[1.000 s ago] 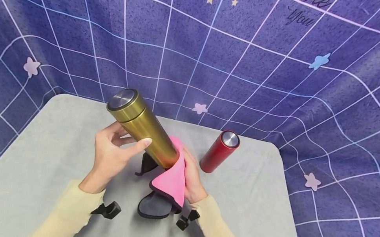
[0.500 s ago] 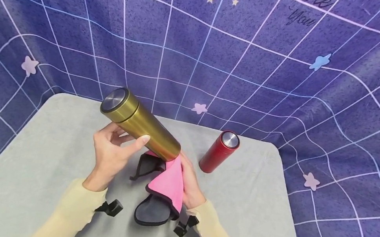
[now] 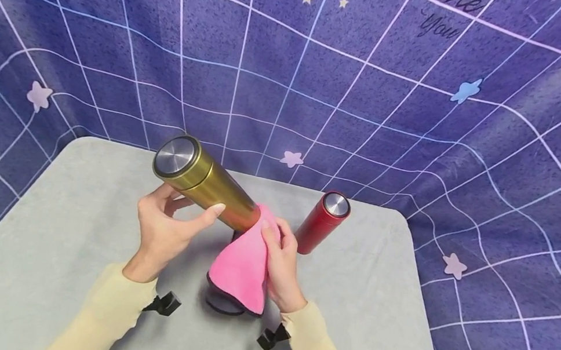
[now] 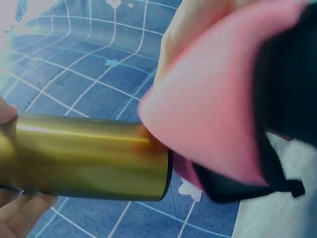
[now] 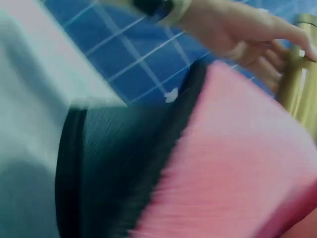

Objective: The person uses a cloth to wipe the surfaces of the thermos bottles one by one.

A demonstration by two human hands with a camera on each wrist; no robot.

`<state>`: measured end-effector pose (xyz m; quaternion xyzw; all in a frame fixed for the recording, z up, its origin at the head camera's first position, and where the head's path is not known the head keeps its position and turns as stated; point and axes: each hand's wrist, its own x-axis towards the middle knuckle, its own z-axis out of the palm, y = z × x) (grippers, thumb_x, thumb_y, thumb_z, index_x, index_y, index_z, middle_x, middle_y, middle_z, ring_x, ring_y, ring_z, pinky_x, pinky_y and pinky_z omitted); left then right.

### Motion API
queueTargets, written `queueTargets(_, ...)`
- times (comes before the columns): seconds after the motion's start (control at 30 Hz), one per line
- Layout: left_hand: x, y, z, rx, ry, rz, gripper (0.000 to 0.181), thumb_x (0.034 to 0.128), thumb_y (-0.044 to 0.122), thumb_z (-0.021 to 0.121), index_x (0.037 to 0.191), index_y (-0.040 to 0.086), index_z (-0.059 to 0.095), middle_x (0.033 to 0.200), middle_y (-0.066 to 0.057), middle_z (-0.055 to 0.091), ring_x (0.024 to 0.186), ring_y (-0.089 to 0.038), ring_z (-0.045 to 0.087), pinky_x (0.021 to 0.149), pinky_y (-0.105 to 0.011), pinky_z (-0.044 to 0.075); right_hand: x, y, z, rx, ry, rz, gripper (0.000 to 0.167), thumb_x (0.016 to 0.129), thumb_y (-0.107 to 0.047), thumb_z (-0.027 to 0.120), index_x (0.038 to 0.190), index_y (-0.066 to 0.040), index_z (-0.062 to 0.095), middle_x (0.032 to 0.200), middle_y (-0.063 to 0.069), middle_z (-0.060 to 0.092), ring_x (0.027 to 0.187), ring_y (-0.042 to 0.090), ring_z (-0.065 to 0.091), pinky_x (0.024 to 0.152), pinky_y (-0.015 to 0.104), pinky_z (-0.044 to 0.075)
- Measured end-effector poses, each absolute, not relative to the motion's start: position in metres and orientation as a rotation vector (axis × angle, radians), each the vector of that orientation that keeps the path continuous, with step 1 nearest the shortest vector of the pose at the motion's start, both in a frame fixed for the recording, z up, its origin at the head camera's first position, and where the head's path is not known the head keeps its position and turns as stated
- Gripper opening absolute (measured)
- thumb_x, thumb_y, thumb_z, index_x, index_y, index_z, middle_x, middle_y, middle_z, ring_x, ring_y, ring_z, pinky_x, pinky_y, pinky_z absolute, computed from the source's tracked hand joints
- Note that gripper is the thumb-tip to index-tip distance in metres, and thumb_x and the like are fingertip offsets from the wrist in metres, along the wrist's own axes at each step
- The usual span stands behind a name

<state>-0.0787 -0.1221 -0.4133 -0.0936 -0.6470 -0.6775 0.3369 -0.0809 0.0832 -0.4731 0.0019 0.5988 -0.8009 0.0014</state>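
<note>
A gold thermos with a silver-topped lid is tilted in the air, its lid toward the upper left. My left hand grips it from below, thumb along its side. Against its lower end lies a pink cloth piece with black edging and a dark underside. My right hand pinches this cloth, thumb on top. The left wrist view shows the thermos base bare beside the cloth's folded edge. In the right wrist view the pink cloth and its dark flap fill much of the picture.
A smaller red thermos stands upright on the grey-covered table, just beyond my right hand. A purple-blue curtain with grid lines and stars hangs behind the table and at its sides. Small black devices are strapped to both wrists.
The thermos base first comes out over the cloth, then the cloth is brought back up against it. My right thumb now lies on top of the cloth, which covers more of its dark underside.
</note>
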Motion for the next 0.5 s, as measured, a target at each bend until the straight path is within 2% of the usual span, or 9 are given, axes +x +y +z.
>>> queueTargets(0.07, -0.079, -0.122, -0.414, -0.265, -1.695, -1.724, 0.046, 0.0658, -0.009, 0.093, 0.109, -0.003, 0.079, 0.097, 0.000, 0.079, 0.088, -0.013, 0.075, 0.080, -0.024, 0.064, -0.082, 0.084, -0.474, -0.090, 2.103, -2.447, 0.024, 0.103, -0.011, 0.071, 0.124, 0.000, 0.069, 0.109, 0.002, 0.071, 0.090, 0.012, 0.065, 0.078, 0.020, 0.056)
queueTargets(0.27, -0.079, -0.123, -0.414, -0.304, -1.724, -1.632, 0.048, 0.0616, -0.008, 0.095, 0.107, -0.003, 0.079, 0.096, 0.004, 0.079, 0.087, -0.009, 0.074, 0.080, -0.023, 0.064, -0.092, 0.092, -0.472, -0.552, 2.684, -2.110, 0.015, 0.100, -0.011, 0.076, 0.115, -0.010, 0.075, 0.109, 0.005, 0.071, 0.103, 0.016, 0.065, 0.091, 0.023, 0.054)
queueTargets(0.33, -0.079, -0.124, -0.413, -0.307, -1.735, -1.618, 0.048, 0.0611, -0.009, 0.094, 0.106, -0.003, 0.079, 0.096, 0.004, 0.079, 0.086, -0.008, 0.074, 0.079, -0.022, 0.064, -0.098, 0.095, -0.470, -0.691, 2.768, -2.028, 0.014, 0.099, -0.012, 0.077, 0.113, -0.011, 0.077, 0.110, 0.005, 0.070, 0.108, 0.020, 0.065, 0.096, 0.026, 0.053)
queueTargets(0.5, -0.076, -0.128, -0.409, -0.306, -1.770, -1.617, 0.048, 0.0624, -0.006, 0.095, 0.108, -0.001, 0.080, 0.096, 0.004, 0.079, 0.084, -0.007, 0.074, 0.079, -0.020, 0.064, -0.109, 0.101, -0.462, -0.892, 2.801, -1.906, 0.015, 0.098, -0.011, 0.078, 0.113, -0.011, 0.078, 0.113, 0.005, 0.071, 0.109, 0.022, 0.067, 0.096, 0.028, 0.056)
